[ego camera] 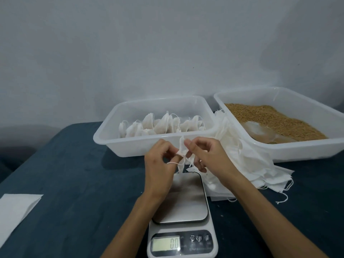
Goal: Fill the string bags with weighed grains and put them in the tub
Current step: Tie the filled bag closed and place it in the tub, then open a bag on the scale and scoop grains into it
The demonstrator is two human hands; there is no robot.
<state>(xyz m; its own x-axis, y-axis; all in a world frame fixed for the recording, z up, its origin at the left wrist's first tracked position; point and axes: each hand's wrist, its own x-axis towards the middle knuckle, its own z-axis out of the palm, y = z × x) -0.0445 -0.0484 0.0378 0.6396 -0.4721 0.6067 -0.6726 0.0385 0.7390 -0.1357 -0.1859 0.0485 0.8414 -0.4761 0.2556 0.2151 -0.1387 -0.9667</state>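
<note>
Setting: plain grey wall behind a dark blue table (74, 174), with a white paper sheet (16, 207) at its near left edge.
Left hand (158, 164): fingers curled, pinching the empty string bag (182, 146) at its mouth; a loop of drawstring lies over one finger.
Right hand (204, 155): thumb and forefinger pinch the opposite lip of the same bag, the other fingers loosely curled.
Bag position: held in the air between both hands, above the far end of the scale (182, 220) and just in front of the tub (104, 135).
Tub: on the left, holding a row of filled bags (162, 125) standing upright.
Grain tray (333, 146): on the right, brown grains (270, 118) heaped toward its far side, a clear scoop-like piece lying in the near part.
Spare bags (242, 161): a loose pile between the tray and the scale.
Scale reading: appears to be zero, platform bare.
Step in hand: likely spreading the bag's mouth before filling.
Doing it well: part the two layers fully, keep the drawstring clear of the opening, and hold the mouth wide so grains cannot spill onto the table.
</note>
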